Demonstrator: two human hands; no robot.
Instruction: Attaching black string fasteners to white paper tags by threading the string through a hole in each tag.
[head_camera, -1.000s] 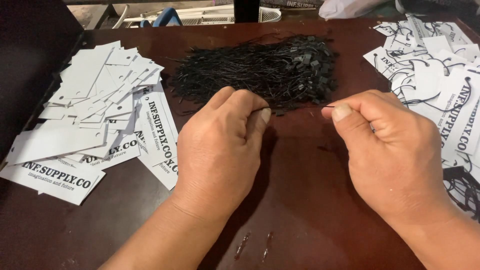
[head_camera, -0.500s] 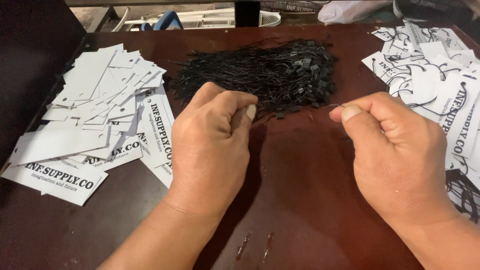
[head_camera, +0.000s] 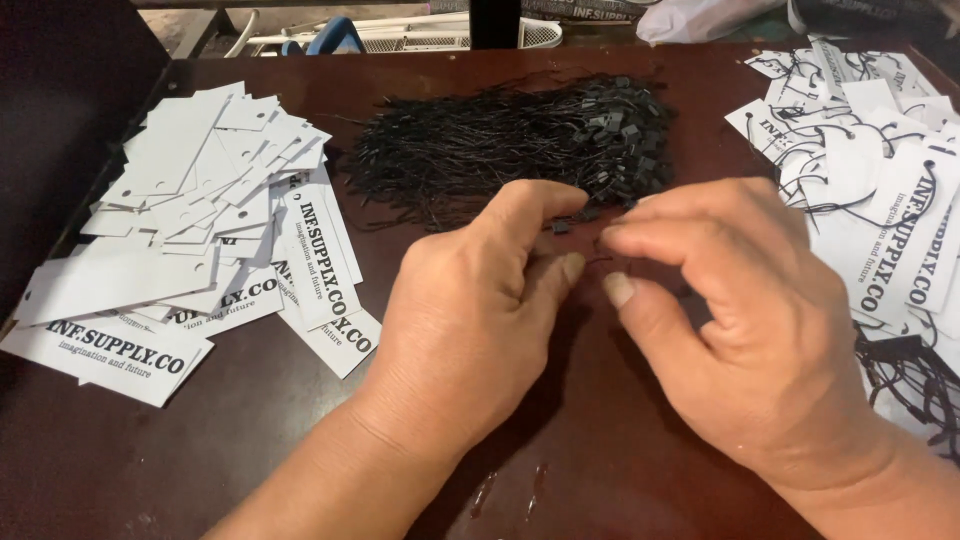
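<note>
Hands pinch one black string (head_camera: 590, 262) (fingertips nearly touching): left hand (head_camera: 470, 320), right hand (head_camera: 750, 330).

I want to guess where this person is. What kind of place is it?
Probably a small workshop table where hang tags get strung. A heap of white card tags lies left, a pile of black string loops in the middle, and tags already strung sit right.

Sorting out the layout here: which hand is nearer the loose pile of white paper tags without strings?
Left. The left hand sits just right of that pile of white paper tags; the right hand lies farther right.
</note>
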